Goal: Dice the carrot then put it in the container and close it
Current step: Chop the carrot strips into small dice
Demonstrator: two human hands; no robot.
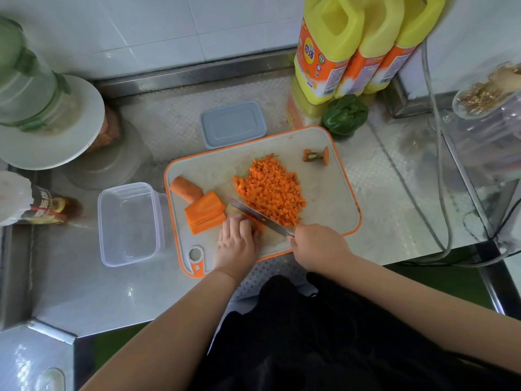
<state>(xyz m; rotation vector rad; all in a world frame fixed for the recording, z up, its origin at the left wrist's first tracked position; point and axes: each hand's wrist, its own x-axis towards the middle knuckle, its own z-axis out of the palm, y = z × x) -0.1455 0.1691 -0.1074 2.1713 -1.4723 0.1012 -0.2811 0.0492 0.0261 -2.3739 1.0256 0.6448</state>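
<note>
On the orange-rimmed cutting board lies a heap of diced carrot. Left of it are a stack of carrot slabs and a rounded carrot end. The trimmed carrot top rests at the board's far right. My left hand presses carrot strips onto the board; they are mostly hidden under my fingers. My right hand grips the knife, whose blade lies right beside my left fingers. The clear container stands open left of the board. Its grey lid lies behind the board.
Yellow oil jugs and a green pepper stand behind the board's right corner. A white plate with a green-capped jar is at the left, a sauce bottle below it. A cable and a clear jar are at the right.
</note>
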